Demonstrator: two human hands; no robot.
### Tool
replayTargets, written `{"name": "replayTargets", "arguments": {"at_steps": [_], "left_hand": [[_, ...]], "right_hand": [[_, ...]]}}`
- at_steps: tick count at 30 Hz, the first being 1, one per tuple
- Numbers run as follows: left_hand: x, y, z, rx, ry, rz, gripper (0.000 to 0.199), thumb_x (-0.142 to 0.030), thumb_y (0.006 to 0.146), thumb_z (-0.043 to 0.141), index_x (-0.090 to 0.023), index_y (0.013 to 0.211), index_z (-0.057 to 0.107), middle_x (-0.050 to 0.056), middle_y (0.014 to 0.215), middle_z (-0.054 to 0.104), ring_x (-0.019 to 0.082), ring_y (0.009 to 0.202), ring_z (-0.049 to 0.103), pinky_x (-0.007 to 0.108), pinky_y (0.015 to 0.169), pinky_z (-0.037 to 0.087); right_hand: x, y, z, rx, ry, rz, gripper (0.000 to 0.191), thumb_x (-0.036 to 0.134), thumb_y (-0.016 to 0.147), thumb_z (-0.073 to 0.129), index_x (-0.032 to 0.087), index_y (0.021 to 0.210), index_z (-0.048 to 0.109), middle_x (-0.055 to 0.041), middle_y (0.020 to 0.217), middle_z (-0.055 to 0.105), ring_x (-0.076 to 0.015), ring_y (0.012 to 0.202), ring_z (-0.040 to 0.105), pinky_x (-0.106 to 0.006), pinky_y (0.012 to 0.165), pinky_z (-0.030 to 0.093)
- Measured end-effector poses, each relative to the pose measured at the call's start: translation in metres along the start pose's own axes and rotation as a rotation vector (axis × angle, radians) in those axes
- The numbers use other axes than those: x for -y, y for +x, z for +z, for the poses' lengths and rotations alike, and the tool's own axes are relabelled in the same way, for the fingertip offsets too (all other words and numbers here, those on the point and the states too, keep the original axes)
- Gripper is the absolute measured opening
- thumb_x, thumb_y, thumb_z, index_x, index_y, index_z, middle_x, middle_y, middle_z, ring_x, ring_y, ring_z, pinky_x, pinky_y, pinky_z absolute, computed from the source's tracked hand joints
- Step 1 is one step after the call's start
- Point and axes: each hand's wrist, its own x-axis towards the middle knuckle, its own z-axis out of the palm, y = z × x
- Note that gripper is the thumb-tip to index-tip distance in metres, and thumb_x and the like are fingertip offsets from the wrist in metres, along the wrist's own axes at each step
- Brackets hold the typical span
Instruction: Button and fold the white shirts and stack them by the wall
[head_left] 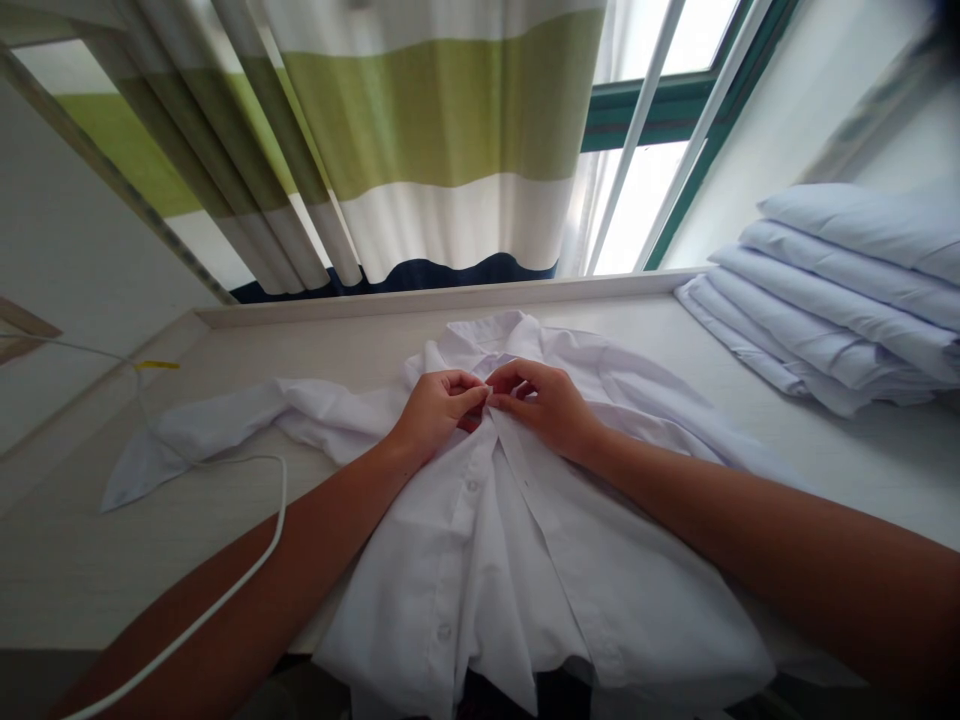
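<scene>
A white button-up shirt (637,580) lies front up on the table, its collar (480,335) toward the window and its hem hanging over the near edge. My left hand (442,410) pinches the shirt's front edge at mid-chest. Close against it, my right hand (544,405) grips the other front edge, so both sets of fingertips meet there. Below the hands the two front panels spread apart, with buttons (472,486) showing along the left one. Whatever button sits between the fingertips is hidden. One sleeve (217,430) stretches out to the left.
A stack of folded white shirts (840,300) stands at the right on the table (300,340). A white cable (281,500) runs across the left side, over my left forearm. Behind the table's raised back edge hang striped curtains (450,110) beside a barred window (652,150).
</scene>
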Motion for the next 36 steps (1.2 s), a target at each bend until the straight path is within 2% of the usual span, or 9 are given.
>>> {"name": "replayTargets", "arguments": {"at_steps": [5, 8, 12, 21, 25, 31, 36], "left_hand": [[0.0013, 0.0010, -0.0008, -0.006, -0.054, -0.009, 0.029, -0.036, 0.068, 0.083, -0.015, 0.078, 0.067, 0.001, 0.067, 0.067, 0.011, 0.056, 0.059, 0.022, 0.053, 0.047], [0.0020, 0.0010, -0.0010, 0.002, -0.072, -0.021, 0.026, -0.035, 0.069, 0.081, -0.015, 0.079, 0.067, 0.001, 0.068, 0.068, 0.011, 0.058, 0.061, 0.022, 0.054, 0.048], [0.0029, 0.0008, -0.0006, -0.003, -0.065, -0.018, 0.024, -0.032, 0.070, 0.080, -0.015, 0.078, 0.067, 0.001, 0.067, 0.068, 0.010, 0.058, 0.060, 0.021, 0.054, 0.047], [0.0038, 0.0031, -0.0034, 0.048, -0.103, -0.053, 0.029, -0.035, 0.070, 0.084, -0.014, 0.083, 0.068, 0.005, 0.078, 0.073, 0.012, 0.068, 0.066, 0.022, 0.062, 0.050], [0.0041, 0.0032, -0.0022, -0.001, -0.098, -0.055, 0.031, -0.031, 0.063, 0.088, -0.015, 0.077, 0.067, 0.003, 0.072, 0.072, 0.013, 0.064, 0.065, 0.024, 0.061, 0.052], [0.0051, 0.0005, 0.0025, -0.064, -0.103, -0.006, 0.030, -0.035, 0.063, 0.087, -0.014, 0.075, 0.069, 0.004, 0.070, 0.072, 0.014, 0.062, 0.066, 0.024, 0.059, 0.051], [0.0055, 0.0008, 0.0036, -0.068, -0.114, 0.007, 0.036, -0.039, 0.060, 0.090, -0.014, 0.074, 0.067, 0.003, 0.067, 0.072, 0.013, 0.060, 0.064, 0.024, 0.059, 0.051]], "right_hand": [[0.0031, 0.0003, -0.0039, 0.008, 0.014, -0.018, 0.017, 0.022, 0.083, 0.070, 0.021, 0.101, 0.071, -0.0007, 0.089, 0.072, -0.0154, 0.081, 0.066, -0.030, 0.077, 0.053], [0.0042, 0.0012, -0.0041, -0.016, -0.061, 0.022, 0.016, 0.023, 0.080, 0.075, 0.021, 0.095, 0.072, -0.0004, 0.087, 0.073, -0.0165, 0.082, 0.067, -0.031, 0.079, 0.052], [0.0043, 0.0014, -0.0012, -0.028, -0.111, 0.055, 0.010, 0.023, 0.078, 0.077, 0.020, 0.088, 0.073, 0.0000, 0.082, 0.074, -0.0160, 0.077, 0.067, -0.029, 0.074, 0.050], [0.0031, 0.0015, -0.0012, -0.045, -0.182, -0.049, 0.007, 0.018, 0.082, 0.076, 0.021, 0.088, 0.076, 0.0002, 0.083, 0.073, -0.0143, 0.076, 0.064, -0.027, 0.072, 0.049], [0.0041, 0.0012, -0.0003, -0.039, -0.207, -0.063, 0.006, 0.018, 0.084, 0.075, 0.021, 0.088, 0.077, -0.0011, 0.087, 0.073, -0.0147, 0.078, 0.065, -0.027, 0.074, 0.049], [0.0053, 0.0001, 0.0004, -0.041, -0.234, -0.055, 0.007, 0.022, 0.087, 0.074, 0.022, 0.091, 0.079, -0.0026, 0.090, 0.074, -0.0161, 0.080, 0.065, -0.029, 0.075, 0.050], [0.0049, -0.0005, 0.0005, -0.030, -0.246, -0.063, 0.010, 0.027, 0.088, 0.072, 0.024, 0.094, 0.079, -0.0033, 0.091, 0.074, -0.0170, 0.080, 0.065, -0.029, 0.074, 0.049]]}}
